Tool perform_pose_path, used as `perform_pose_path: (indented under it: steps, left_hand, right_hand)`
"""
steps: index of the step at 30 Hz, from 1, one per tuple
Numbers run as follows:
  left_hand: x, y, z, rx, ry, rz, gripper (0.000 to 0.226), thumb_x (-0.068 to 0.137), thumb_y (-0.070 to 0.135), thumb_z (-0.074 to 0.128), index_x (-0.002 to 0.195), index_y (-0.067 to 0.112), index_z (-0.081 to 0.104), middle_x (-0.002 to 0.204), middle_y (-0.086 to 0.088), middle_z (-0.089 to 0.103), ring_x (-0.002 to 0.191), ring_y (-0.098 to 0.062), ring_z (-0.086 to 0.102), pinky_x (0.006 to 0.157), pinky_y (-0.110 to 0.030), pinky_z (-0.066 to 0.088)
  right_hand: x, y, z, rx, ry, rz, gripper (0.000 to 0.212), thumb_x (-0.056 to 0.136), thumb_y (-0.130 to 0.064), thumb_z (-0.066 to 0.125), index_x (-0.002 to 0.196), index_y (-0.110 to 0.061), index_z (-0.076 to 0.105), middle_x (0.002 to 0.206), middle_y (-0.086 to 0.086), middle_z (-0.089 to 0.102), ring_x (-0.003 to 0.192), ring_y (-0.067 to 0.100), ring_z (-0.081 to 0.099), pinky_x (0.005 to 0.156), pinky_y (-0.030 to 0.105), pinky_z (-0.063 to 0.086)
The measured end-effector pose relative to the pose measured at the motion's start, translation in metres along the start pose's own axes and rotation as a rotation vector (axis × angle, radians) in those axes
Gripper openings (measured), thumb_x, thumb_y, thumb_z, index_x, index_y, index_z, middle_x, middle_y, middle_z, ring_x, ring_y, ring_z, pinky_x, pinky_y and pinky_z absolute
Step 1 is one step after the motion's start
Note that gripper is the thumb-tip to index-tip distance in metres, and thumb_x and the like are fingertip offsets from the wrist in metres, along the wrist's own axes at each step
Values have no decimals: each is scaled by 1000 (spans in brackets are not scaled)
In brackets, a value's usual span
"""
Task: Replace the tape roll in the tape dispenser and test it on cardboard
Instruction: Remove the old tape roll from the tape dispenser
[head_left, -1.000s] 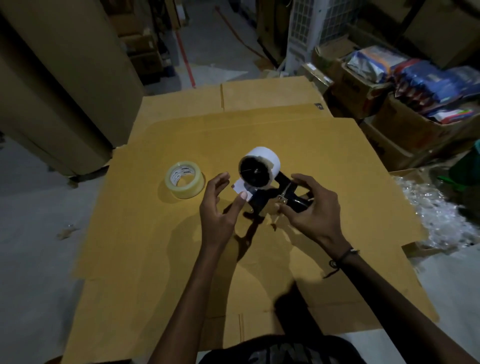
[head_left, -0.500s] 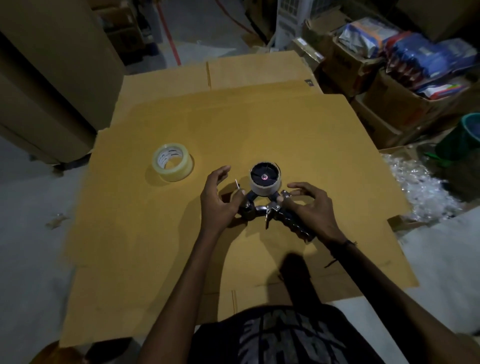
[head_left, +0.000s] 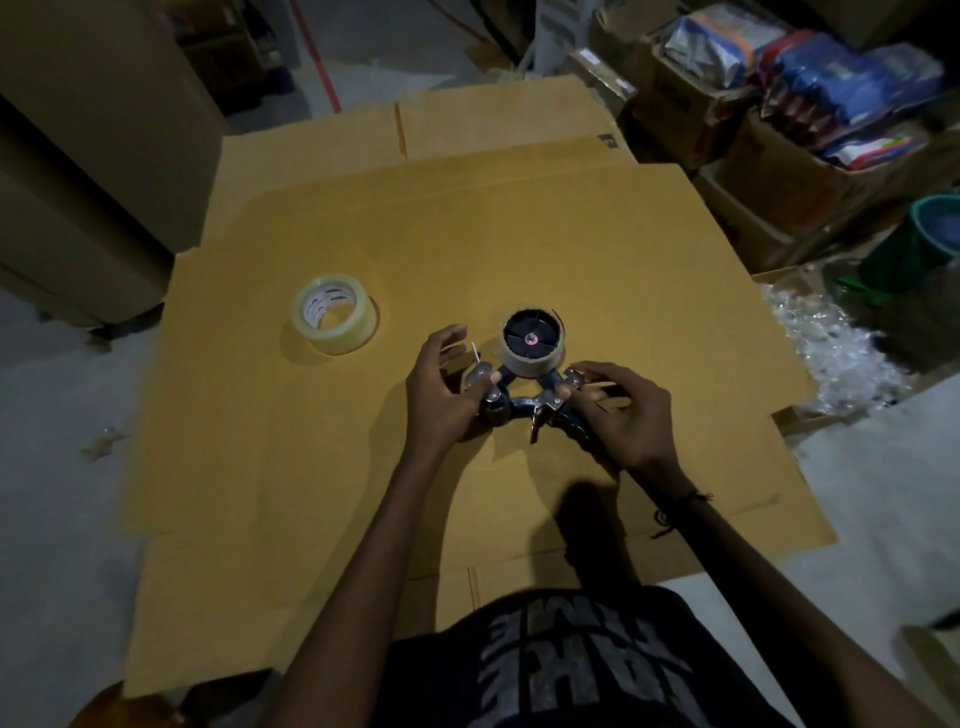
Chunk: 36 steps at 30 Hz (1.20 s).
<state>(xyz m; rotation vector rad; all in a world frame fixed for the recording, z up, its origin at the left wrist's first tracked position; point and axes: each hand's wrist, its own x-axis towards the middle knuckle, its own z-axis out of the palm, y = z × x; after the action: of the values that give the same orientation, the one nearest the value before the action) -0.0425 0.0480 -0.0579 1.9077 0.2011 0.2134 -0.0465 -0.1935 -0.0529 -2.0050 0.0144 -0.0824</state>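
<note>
1. Tape dispenser (head_left: 524, 400) lies flat on the cardboard sheet (head_left: 519, 249), centre of frame, hub facing up
2. A roll (head_left: 532, 345) with whitish tape sits on the dispenser's black hub, just above both hands; looks seated, so the swap itself seems mostly done
3. Clear tape roll (head_left: 335, 314) lies flat on the cardboard, left of centre, well apart from the dispenser; nobody is touching it; judged to be the one taken off, can't confirm
4. Left hand (head_left: 441, 387) is at the dispenser's left end by the roller, thumb and forefinger at a small tab of tape (head_left: 475, 351) standing up there; pinch looks likely but fingers partly hide it
5. Right hand (head_left: 615, 410) curls round the dispenser's handle end, lower right of the roll, holding it steady
6. Step in hand, as a judgement: threading the tape end through the roller and blade end
7. Left to do: finish threading, pick up the dispenser, run a strip on the cardboard; no tape strip visible on the sheet yet
8. Stacked boxes (head_left: 779, 171) upper right, not involved
</note>
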Motion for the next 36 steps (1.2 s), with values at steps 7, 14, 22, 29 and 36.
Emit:
perform_pose_path:
  steps: [7, 14, 22, 29, 36]
  left_hand:
    - [1, 8, 2, -59, -10, -27, 53, 86, 20, 87, 130, 28, 59, 131, 8, 68, 117, 3, 64, 86, -7, 50]
    - [-2, 6, 1, -30, -24, -7, 50, 87, 24, 86, 130, 26, 61, 131, 9, 68, 116, -1, 64, 83, -5, 47]
    - [-8, -3, -1, 14, -36, -10, 52, 88, 24, 85, 134, 25, 60, 135, 9, 65, 124, -10, 62, 101, -27, 52]
    - [19, 19, -2, 89, 83, 10, 42, 88, 26, 84, 126, 22, 65, 125, 8, 69, 115, -11, 62, 94, -24, 52]
    - [55, 33, 32, 346, -26, -49, 34, 84, 43, 76, 116, 31, 75, 106, 13, 76, 105, -13, 69, 108, -45, 44]
  right_hand:
    - [-21, 4, 12, 42, 154, 5, 34, 89, -47, 85, 118, -31, 80, 107, -14, 79, 90, 9, 75, 71, 43, 65]
    - [-13, 13, 6, 45, 101, -68, 32, 88, -38, 86, 116, -23, 81, 109, -8, 79, 90, 17, 75, 69, 42, 64]
    - [13, 18, -11, 18, -82, -172, 32, 85, -34, 88, 113, -19, 82, 105, -6, 79, 86, 14, 75, 69, 28, 58]
    - [52, 3, -7, -55, 44, -99, 34, 86, -36, 88, 117, -25, 79, 97, -10, 77, 76, 11, 70, 70, 26, 59]
    - [71, -9, 30, -166, 63, 68, 28, 82, -39, 83, 108, -30, 80, 92, -17, 75, 72, 0, 71, 71, 33, 64]
